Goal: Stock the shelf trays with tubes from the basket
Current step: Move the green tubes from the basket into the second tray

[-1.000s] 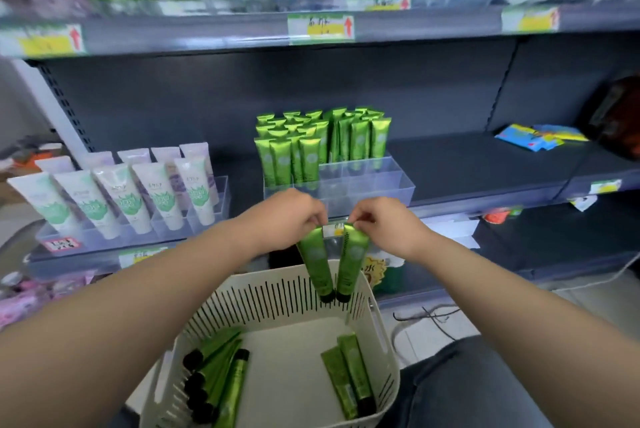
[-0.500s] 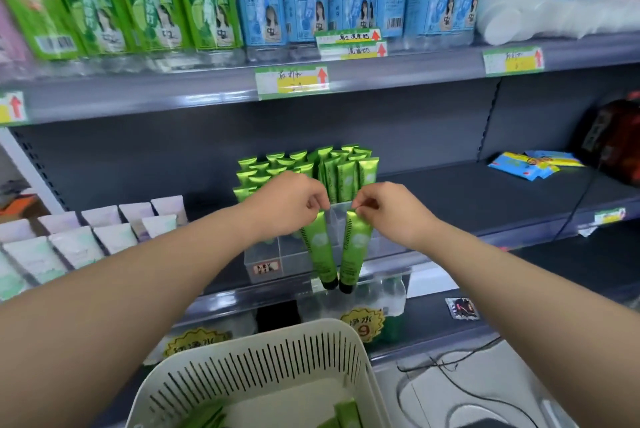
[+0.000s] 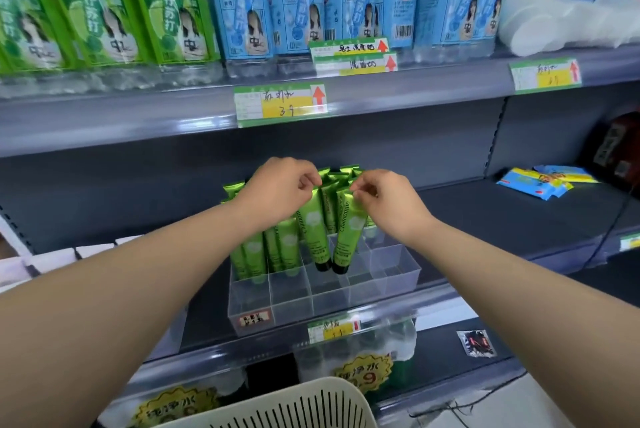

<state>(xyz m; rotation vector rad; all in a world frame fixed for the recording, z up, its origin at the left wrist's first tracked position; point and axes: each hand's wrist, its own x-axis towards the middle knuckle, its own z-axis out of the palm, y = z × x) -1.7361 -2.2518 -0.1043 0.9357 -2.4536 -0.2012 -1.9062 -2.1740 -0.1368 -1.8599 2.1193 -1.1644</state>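
Note:
My left hand [image 3: 277,190] pinches the crimped top of a green tube [image 3: 317,233]; its black cap hangs down. My right hand [image 3: 388,201] pinches a second green tube [image 3: 348,235] the same way. Both tubes hang side by side over the middle compartments of the clear shelf tray [image 3: 398,275], their caps just inside it. Several green tubes [image 3: 273,251] stand upright in the tray's rear and left compartments. The front compartments hold nothing. Only the cream basket's slotted rim [image 3: 294,403] shows at the bottom edge; its contents are out of view.
The upper shelf carries green and blue soda bottles [image 3: 242,12] and price tags [image 3: 280,104]. Blue and yellow packets [image 3: 540,182] lie on the shelf to the right. White tubes [image 3: 52,259] peek in at the left. Bottled water packs [image 3: 356,351] sit on the shelf below.
Both hands have lifted the two tubes up from the basket and forward over the tray. The view has tilted upward, so the basket has dropped to the bottom edge.

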